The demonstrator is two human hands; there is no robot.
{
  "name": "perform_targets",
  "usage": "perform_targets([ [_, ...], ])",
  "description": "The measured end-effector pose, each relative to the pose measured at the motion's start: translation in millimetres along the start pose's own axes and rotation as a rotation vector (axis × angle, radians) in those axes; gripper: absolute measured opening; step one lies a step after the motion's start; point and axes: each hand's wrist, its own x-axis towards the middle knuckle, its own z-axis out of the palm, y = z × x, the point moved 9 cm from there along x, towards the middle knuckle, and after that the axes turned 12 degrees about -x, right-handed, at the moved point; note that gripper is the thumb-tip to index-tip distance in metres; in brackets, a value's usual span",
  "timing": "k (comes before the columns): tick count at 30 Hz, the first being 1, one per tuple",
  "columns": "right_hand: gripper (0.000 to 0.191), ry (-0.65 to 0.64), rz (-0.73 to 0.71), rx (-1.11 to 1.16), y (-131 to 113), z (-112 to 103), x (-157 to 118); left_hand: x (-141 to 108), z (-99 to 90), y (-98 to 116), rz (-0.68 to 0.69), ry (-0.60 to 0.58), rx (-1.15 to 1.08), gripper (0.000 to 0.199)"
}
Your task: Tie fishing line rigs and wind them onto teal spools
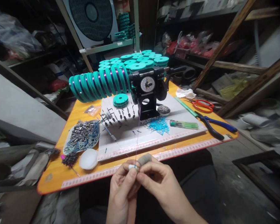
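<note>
My left hand [125, 183] pinches a small white piece [132, 167] between thumb and finger, close in front of the table edge. Beside it, touching the same spot, my right hand [157, 179] has its thumb and forefinger pressed together; what lies between them is too small to name. A grey wrap [144, 159] covers one of the fingers. From the fingertips a thin purple line [137, 137] runs up to the black winding machine [147, 93] with its round dial. Teal spools [100, 81] wound with purple line sit in a row on the machine's left side.
A white board [130, 146] on the orange table [49, 168] bears blue sticks [159, 125], a small bowl of metal bits [163, 110] and a green lighter-like item [184, 124]. Pliers [212, 124] and red scissors [203, 105] lie right; a tray of grey pieces [81, 137] sits left.
</note>
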Motion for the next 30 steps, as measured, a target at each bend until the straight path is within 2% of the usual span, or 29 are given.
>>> perform_targets([
  [6,0.025,-0.112,0.120,0.343,20,10,-4,1,-3.3,-1,-0.035,0.002,0.030,0.019],
  [12,0.022,-0.210,0.299,0.582,24,17,-6,2,-3.8,2,-0.045,-0.022,0.042,0.019],
  [14,0.022,-0.204,0.333,0.581,25,16,-6,2,-3.2,1,-0.048,-0.023,0.039,0.020],
  [17,0.029,-0.205,0.287,0.459,25,16,-6,1,-2.8,1,-0.021,0.000,0.036,0.022],
  [22,0.029,-0.140,0.202,0.284,26,15,-2,-1,3.6,10,0.126,-0.030,0.111,0.015],
  [30,0.026,-0.125,0.200,0.411,27,20,-2,1,2.0,7,0.081,-0.047,0.097,0.012],
])
